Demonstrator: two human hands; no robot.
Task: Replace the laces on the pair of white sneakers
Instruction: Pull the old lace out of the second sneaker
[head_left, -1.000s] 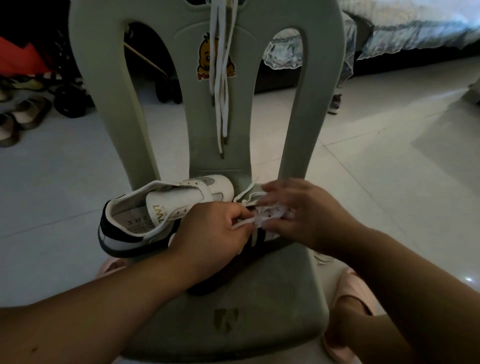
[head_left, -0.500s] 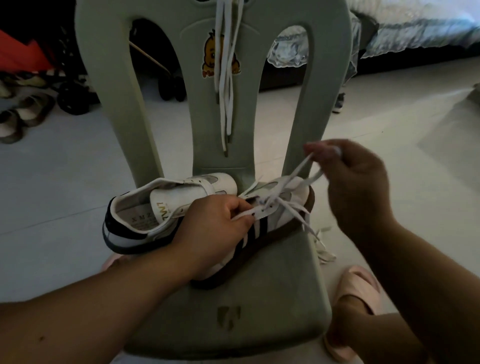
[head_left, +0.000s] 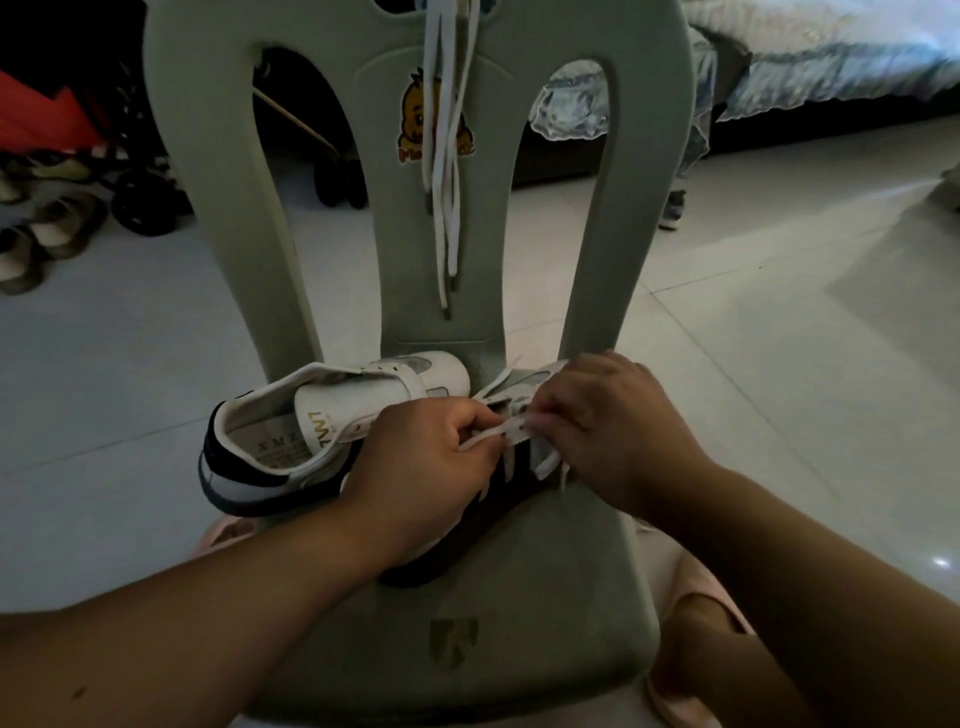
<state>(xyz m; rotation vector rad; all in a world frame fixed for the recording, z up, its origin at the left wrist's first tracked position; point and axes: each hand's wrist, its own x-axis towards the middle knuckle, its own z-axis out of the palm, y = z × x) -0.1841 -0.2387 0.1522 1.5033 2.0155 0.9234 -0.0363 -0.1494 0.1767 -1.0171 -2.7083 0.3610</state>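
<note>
Item, as we record it: one pale green plastic chair (head_left: 519, 597) on a tiled floor (head_left: 779, 364), serving in place of a desk; on its seat, a pair of white sneakers set side by side, toes toward the backrest; the far sneaker (head_left: 322, 426), to the left, lies unlaced with its tongue raised and gold lettering showing on it, heel overhanging the seat's left edge; the near sneaker (head_left: 483, 519), with a dark side and white stripes, sits largely under both hands; a flat white lace (head_left: 498, 434) runs across its eyelets, loose ends trailing down its right side; the left hand (head_left: 415, 467) has its fingers curled and pinches one stretch of that lace; the right hand (head_left: 608, 431), just beside it, pinches the same lace at the eyelet row with fingertips bent inward; we note the two hands as close together, whether touching we cannot tell; further white laces (head_left: 447, 156) hang over the backrest, their tips dangling down its centre panel above the seat; a yellow duck sticker (head_left: 413, 122) on that panel, partly behind them; a pink slipper (head_left: 680, 571) at the seat's right edge; a bed (head_left: 831, 62) with pale ruffled cover at the upper right; assorted shoes (head_left: 47, 228) on the floor at far left, beside a dark wheel (head_left: 140, 202).
</note>
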